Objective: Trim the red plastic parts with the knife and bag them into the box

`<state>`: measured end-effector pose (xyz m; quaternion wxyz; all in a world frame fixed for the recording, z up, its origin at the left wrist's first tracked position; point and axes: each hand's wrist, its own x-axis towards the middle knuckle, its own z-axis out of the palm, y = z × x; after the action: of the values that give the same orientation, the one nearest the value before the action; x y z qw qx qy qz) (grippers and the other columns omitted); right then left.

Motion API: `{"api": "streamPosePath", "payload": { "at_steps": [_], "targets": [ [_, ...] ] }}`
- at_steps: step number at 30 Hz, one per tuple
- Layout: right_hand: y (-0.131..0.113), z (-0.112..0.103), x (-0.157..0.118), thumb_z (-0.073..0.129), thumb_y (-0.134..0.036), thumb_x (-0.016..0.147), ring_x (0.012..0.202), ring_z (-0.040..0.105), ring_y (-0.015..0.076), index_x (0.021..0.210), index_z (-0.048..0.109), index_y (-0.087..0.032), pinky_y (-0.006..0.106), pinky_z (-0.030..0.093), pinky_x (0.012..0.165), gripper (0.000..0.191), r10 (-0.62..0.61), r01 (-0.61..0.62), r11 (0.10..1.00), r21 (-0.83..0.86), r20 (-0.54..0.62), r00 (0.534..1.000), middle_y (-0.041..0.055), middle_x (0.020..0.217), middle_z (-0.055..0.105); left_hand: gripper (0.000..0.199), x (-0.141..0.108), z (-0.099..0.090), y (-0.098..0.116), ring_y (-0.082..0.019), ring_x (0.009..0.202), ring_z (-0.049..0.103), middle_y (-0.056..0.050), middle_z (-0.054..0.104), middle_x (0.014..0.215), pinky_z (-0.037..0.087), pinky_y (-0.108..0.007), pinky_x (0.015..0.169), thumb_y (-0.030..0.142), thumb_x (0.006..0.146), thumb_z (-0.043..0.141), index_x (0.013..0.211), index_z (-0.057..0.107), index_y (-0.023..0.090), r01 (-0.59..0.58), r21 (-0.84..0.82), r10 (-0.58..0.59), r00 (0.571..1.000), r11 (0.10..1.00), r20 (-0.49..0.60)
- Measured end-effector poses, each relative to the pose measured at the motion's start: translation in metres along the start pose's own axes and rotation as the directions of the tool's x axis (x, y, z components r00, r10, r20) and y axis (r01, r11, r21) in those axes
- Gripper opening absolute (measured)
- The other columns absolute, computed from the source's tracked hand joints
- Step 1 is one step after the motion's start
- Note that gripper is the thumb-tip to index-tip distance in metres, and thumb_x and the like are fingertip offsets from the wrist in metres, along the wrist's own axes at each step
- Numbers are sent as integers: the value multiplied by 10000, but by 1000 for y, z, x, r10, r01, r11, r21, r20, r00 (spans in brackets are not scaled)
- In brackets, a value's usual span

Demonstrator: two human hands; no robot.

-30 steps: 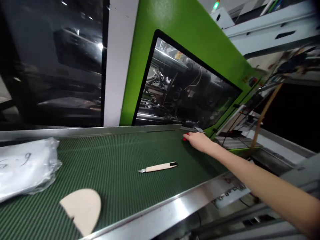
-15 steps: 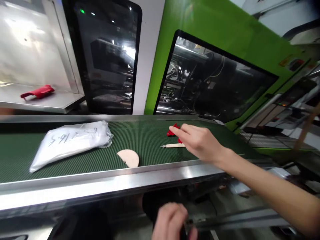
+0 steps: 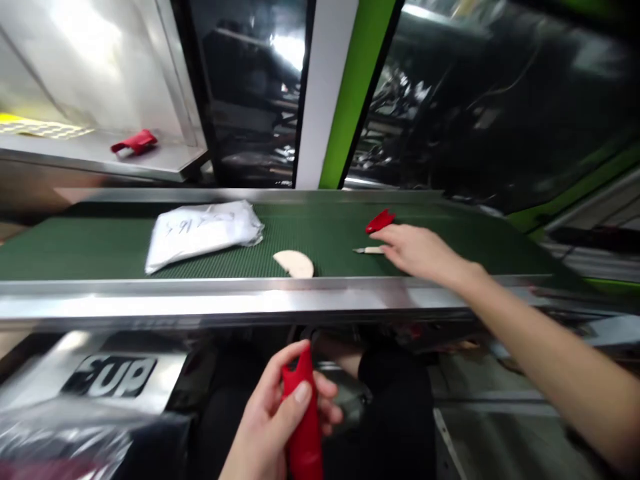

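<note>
At the far left, a yellow sheet with holes [image 3: 45,127] is lying on a metal shelf [image 3: 90,152], and one curved red piece [image 3: 134,143] is resting there near the shelf's right end. Below, close to me, a crumpled clear plastic bag [image 3: 75,440] is showing blurred in front of a silvery panel [image 3: 110,377], whose dark label is reading "Sup".

On the green ribbed belt [image 3: 330,233], a white packet [image 3: 203,233] is lying with handwriting across its top, its clear plastic edge facing right. A pale half-round disc [image 3: 296,263] is lying flat to its right, close to the near metal rail [image 3: 240,297].

In front of that rail, low and above my dark-clothed lap, my left hand [image 3: 273,413] is holding a long red part [image 3: 306,427] upright; my thumb is pressing on its face, my fingers are wrapping behind it, and its notched end is pointing up.

Farther right, my right hand [image 3: 417,250] is reaching over the belt, palm down, fingers narrowly bent. It is covering the handle of a pale knife [image 3: 371,251], whose blade is pointing left; I cannot tell whether I am gripping it. A small red piece [image 3: 380,221] is lying just beyond my fingertips. Behind the belt, a dark machine window [image 3: 450,113] is standing beside a green frame [image 3: 345,100].
</note>
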<state>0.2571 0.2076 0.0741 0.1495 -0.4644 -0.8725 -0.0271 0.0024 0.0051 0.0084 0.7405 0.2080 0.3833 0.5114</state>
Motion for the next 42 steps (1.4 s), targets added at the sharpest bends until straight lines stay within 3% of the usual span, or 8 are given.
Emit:
{"api": "streamPosePath", "payload": {
  "at_steps": [3,7,11,14,20,27,36,42],
  "targets": [
    [39,25,9,599,-188,790,734,621,159,929,727,-184,295,475,671,189,-9,13,999,-52,68,998,50,892,708,309,-3,-4,1,-161,681,606,-68,620,874,487,-230,530,301,904,545,1180,528,162,81,-202,-74,996,976,42],
    [36,26,1,557,-208,800,738,597,170,937,728,-211,305,386,614,219,-36,27,995,-101,-83,996,64,923,689,279,-6,-15,-6,-126,582,539,-28,545,760,471,-226,493,315,881,521,1088,589,140,147,-333,-110,986,932,127],
    [-19,-7,-32,471,-223,894,905,623,209,1098,668,-275,348,452,724,288,-96,74,992,-103,-234,967,43,1093,668,275,-6,-18,-8,-116,554,504,-19,526,714,431,-240,530,317,901,486,1098,571,144,121,-329,-88,990,936,113],
    [-76,-19,-67,524,-203,910,909,640,193,1137,640,-308,321,519,777,275,-88,123,983,135,-239,967,6,1073,665,254,-3,-14,-5,-119,581,510,-16,535,736,405,-241,557,315,924,480,1136,521,181,102,-275,-86,994,956,69],
    [-137,18,-120,503,15,846,1012,578,232,1375,516,-130,346,551,788,549,-214,256,948,188,-218,952,117,1087,622,184,2,-8,-7,-108,601,493,-16,532,794,347,-218,530,292,918,521,1073,507,195,113,-208,-107,993,972,40],
    [-142,26,-133,575,-2,822,1108,539,325,1274,565,-85,487,536,876,460,-234,271,950,155,-223,947,176,1213,610,115,0,-9,-10,-105,626,475,-14,519,814,374,-221,555,273,923,502,992,501,182,100,-211,-96,995,972,30],
    [-147,22,-129,508,-8,882,1101,584,299,1115,632,-86,439,529,877,275,-252,279,957,84,-242,937,182,1146,637,139,3,-12,-14,-112,629,481,-16,526,823,396,-216,549,277,902,531,999,494,185,119,-177,-123,992,977,-11],
    [-145,27,-130,502,32,875,1051,586,291,1256,588,-91,423,515,815,410,-248,259,965,35,-194,949,173,1139,618,142,6,-12,-14,-117,633,472,-15,523,798,391,-218,563,263,897,539,1010,494,189,140,-221,-153,987,965,-41]
  ]
}}
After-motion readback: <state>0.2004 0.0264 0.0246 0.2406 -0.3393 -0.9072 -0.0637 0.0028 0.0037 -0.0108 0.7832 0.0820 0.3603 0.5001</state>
